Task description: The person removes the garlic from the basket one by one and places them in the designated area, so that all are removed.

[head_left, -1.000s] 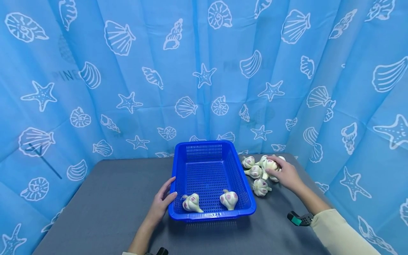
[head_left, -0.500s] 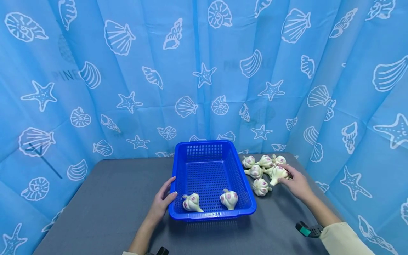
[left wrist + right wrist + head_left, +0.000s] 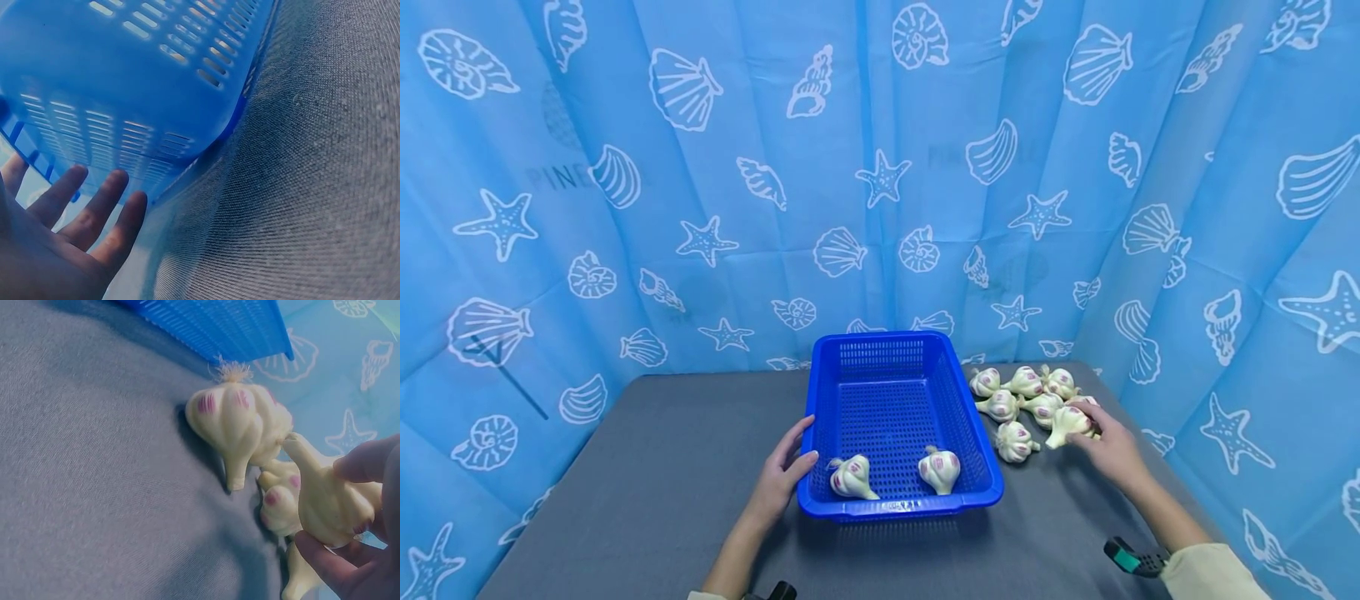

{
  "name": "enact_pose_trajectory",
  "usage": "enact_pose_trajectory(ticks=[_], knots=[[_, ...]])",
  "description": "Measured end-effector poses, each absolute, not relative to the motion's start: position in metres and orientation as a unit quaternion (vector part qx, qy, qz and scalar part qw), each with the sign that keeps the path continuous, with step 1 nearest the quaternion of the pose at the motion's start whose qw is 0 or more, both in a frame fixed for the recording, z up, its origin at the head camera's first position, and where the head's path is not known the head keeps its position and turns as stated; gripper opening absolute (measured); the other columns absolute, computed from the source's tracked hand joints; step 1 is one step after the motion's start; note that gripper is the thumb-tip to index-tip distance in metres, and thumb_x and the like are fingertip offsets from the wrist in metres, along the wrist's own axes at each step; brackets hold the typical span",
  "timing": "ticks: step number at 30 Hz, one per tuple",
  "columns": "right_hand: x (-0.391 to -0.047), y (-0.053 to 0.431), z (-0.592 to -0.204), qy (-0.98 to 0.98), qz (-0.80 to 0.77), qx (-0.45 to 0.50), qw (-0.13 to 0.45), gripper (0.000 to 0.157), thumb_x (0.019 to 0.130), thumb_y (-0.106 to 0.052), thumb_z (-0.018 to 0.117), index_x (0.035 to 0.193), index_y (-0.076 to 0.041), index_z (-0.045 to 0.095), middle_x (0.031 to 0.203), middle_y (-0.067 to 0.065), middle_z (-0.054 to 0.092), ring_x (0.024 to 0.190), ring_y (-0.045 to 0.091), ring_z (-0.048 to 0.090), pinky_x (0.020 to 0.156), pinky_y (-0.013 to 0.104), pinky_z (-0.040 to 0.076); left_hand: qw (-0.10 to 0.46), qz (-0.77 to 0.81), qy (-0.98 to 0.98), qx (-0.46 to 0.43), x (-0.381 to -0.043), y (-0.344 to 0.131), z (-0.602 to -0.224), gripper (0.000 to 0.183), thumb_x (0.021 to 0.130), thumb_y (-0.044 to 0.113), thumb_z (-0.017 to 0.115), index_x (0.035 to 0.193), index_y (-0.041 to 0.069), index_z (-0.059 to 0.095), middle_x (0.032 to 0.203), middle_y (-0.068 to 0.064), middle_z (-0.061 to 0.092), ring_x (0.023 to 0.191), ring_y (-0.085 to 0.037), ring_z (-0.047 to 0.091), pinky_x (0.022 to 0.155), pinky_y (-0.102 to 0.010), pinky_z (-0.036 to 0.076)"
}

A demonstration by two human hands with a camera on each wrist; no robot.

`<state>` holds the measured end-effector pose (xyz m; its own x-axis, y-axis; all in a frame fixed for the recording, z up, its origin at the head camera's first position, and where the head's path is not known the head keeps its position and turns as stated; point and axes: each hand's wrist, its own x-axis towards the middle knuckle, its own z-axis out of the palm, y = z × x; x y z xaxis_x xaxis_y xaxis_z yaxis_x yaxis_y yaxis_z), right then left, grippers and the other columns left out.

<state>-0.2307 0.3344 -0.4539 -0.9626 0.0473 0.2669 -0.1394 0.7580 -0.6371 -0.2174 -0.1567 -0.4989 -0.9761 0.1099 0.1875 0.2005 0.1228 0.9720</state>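
A blue plastic basket stands in the middle of the table, with two garlic bulbs lying near its front wall. My left hand rests against the basket's left side, thumb at the rim; in the left wrist view its fingers spread loosely along the outer wall. On the right, my right hand pinches a garlic bulb between thumb and fingers, its stem pointing toward the basket side. The right wrist view shows this held bulb overlapping others behind it.
Several more garlic bulbs lie bunched beside the basket's right wall, with one bulb closest to the front. A grey cloth covers the table. Blue shell-print curtains hang close behind and at both sides.
My right hand has moved right and nearer to me with the garlic bulb, uncovering the bulbs at the back of the bunch. My left hand and the basket stay in place.
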Motion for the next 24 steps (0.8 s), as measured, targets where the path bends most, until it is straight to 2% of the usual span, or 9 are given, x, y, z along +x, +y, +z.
enact_pose_trajectory(ticks=[5,12,17,24], knots=[[-0.229,0.341,-0.464,-0.931,0.333,0.026,0.146,0.050,0.085,-0.011,0.073,0.128,0.006,0.053,0.094,0.014,0.052,0.082,0.026,0.047,0.065,0.036,0.039,0.036,-0.656,-0.747,-0.105,-0.217,-0.157,-0.499,0.054,0.097,0.027,0.057,0.149,0.026,0.039,0.149,-0.021,0.038,0.128,-0.047,0.043,0.097,-0.062,0.040],[-0.230,0.346,-0.473,-0.935,0.327,0.021,0.137,0.051,0.085,-0.013,0.075,0.127,0.007,0.054,0.093,0.015,0.054,0.082,0.027,0.050,0.065,0.037,0.040,0.038,-0.653,-0.748,-0.108,-0.218,-0.157,-0.500,0.054,0.098,0.026,0.057,0.149,0.025,0.039,0.149,-0.021,0.037,0.128,-0.047,0.043,0.097,-0.062,0.040],[-0.232,0.350,-0.480,-0.940,0.318,0.013,0.123,0.053,0.084,-0.015,0.075,0.127,0.008,0.054,0.097,0.018,0.058,0.090,0.034,0.056,0.069,0.040,0.044,0.042,-0.656,-0.745,-0.112,-0.217,-0.157,-0.499,0.054,0.098,0.024,0.056,0.149,0.022,0.039,0.149,-0.022,0.038,0.127,-0.047,0.044,0.096,-0.062,0.041],[-0.235,0.353,-0.486,-0.942,0.319,0.001,0.104,0.055,0.086,-0.018,0.074,0.130,0.007,0.052,0.105,0.024,0.059,0.102,0.045,0.056,0.075,0.050,0.047,0.041,-0.654,-0.747,-0.113,-0.218,-0.157,-0.500,0.054,0.098,0.025,0.056,0.149,0.022,0.039,0.149,-0.022,0.037,0.127,-0.048,0.044,0.096,-0.062,0.041]])
